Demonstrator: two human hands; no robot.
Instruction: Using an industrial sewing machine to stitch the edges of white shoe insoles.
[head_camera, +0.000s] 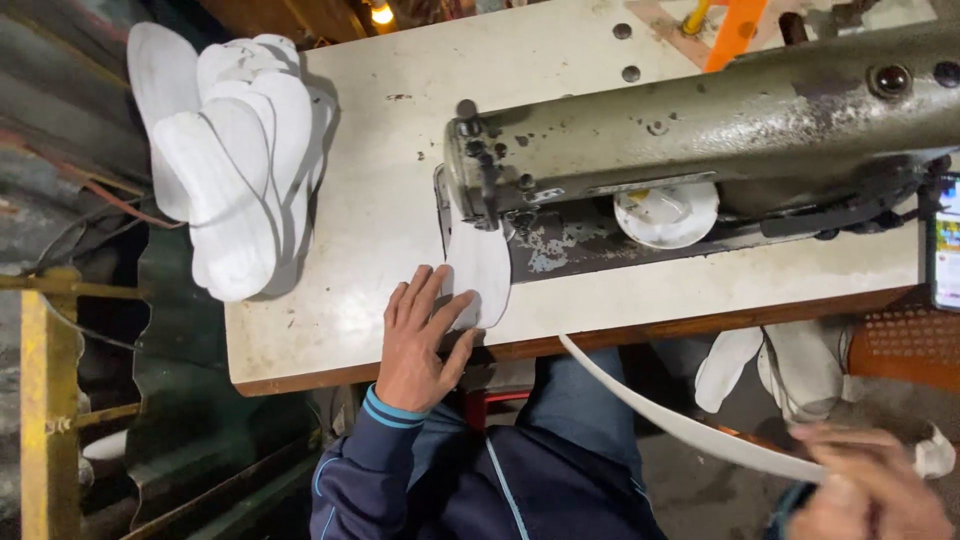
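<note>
— What do we see at the far left?

— We see a pile of white insoles (235, 150) stacked at the left end of the pale table (380, 180), some hanging over its edge. Beside that, lower down, stands a yellow metal frame (45, 400).

— And our left hand?

— Our left hand (420, 335) lies flat on the table's near edge, fingers spread apart, their tips pressing on a single white insole (478, 268). That insole sits just in front of the needle end of the grey-green sewing machine (700, 120), its top tucked under the machine's head.

— What lies further right?

— A small white dish (666, 213) rests under the machine's arm. A long white strip (660, 410) runs from beneath the table edge down to our right hand (865, 485), low in the corner. The hand is blurred; its fingers look closed around the strip's end. More white insoles (790, 365) lie below the table there, and a phone screen (945, 240) shows at the right edge.
</note>
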